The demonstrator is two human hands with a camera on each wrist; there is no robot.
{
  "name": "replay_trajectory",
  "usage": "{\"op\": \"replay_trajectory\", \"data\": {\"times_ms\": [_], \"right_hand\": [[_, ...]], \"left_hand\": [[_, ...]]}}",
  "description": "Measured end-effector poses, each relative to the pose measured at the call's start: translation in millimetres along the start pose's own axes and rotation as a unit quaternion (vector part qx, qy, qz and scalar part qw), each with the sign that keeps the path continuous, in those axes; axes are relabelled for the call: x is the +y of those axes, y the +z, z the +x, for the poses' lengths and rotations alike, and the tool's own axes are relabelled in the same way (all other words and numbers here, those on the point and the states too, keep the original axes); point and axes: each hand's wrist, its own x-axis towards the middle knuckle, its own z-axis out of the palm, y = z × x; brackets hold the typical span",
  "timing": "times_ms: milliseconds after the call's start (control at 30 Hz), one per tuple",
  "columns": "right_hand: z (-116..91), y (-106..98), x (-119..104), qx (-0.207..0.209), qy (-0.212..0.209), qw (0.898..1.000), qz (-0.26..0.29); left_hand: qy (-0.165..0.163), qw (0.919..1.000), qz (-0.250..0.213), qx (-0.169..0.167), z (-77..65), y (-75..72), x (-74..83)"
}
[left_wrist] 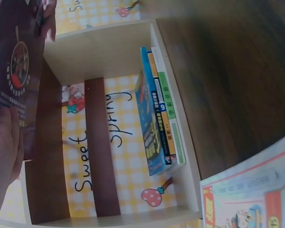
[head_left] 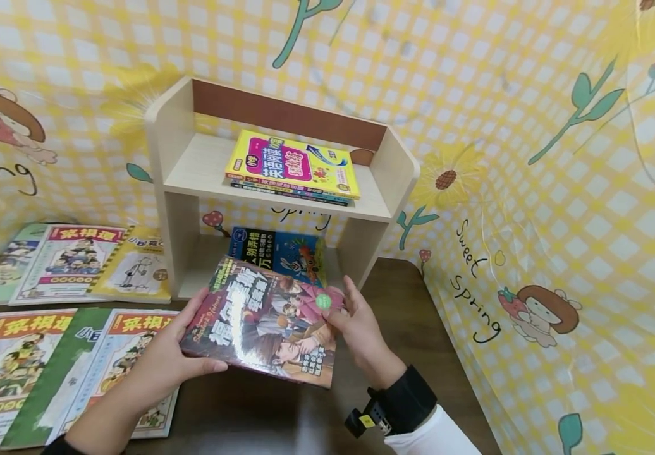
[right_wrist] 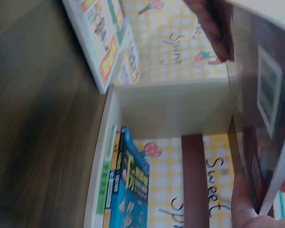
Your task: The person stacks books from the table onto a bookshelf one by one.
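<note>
In the head view both hands hold a dark, glossy book [head_left: 265,325] with an illustrated cover, tilted in front of the shelf's lower opening. My left hand [head_left: 159,363] grips its left edge, thumb on the cover and fingers beneath. The right hand [head_left: 364,332] pinches the right edge, thumb on top near a round green sticker. The left wrist view shows the dark back cover [left_wrist: 23,61] with fingers [left_wrist: 8,128] against it. Behind the held book, a blue book [head_left: 299,253] tops a stack on the lower shelf.
A small wooden bookshelf [head_left: 174,151] stands at the back of the dark table [head_left: 413,360]. Its upper board carries a stack topped by a yellow book [head_left: 293,164]. To the left, magazines [head_left: 79,259] and a green booklet [head_left: 54,392] lie in two rows. Patterned cloth [head_left: 504,158] hangs behind.
</note>
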Motion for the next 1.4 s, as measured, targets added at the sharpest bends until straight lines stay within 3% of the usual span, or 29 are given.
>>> {"op": "replay_trajectory", "data": {"times_ms": [133, 333, 433, 633, 767, 967, 1233, 1400], "right_hand": [[-9, 7, -5, 0.007, 0.003, 1.0, 0.016], [-29, 16, -16, -0.04, 0.011, 0.997, 0.072], [-36, 17, -20, -0.048, 0.004, 0.997, 0.058], [-40, 11, -24, -0.036, -0.026, 0.999, -0.019], [-30, 8, -30, -0.032, -0.068, 0.995, -0.06], [-8, 4, -49, -0.03, -0.106, 0.99, -0.091], [20, -2, -71, -0.053, -0.139, 0.989, -0.014], [41, -3, -82, -0.026, -0.128, 0.991, -0.024]], "left_hand": [[0.013, 0.9996, -0.024, 0.012, -0.3, 1.0, 8.4], [0.057, 0.9961, -0.049, 0.047, 1.4, 4.1, 18.4], [0.068, 0.994, -0.057, 0.064, 4.3, 4.6, 23.5], [0.074, 0.9921, -0.064, 0.078, 12.0, 6.6, 36.6], [0.082, 0.9909, -0.068, 0.083, 16.5, 4.8, 45.6], [0.125, 0.9867, -0.062, 0.083, 32.9, -4.7, 62.3], [0.14, 0.986, -0.041, 0.08, 59.0, -16.8, 91.7], [0.117, 0.9893, -0.035, 0.079, 78.2, -22.3, 105.8]]}}
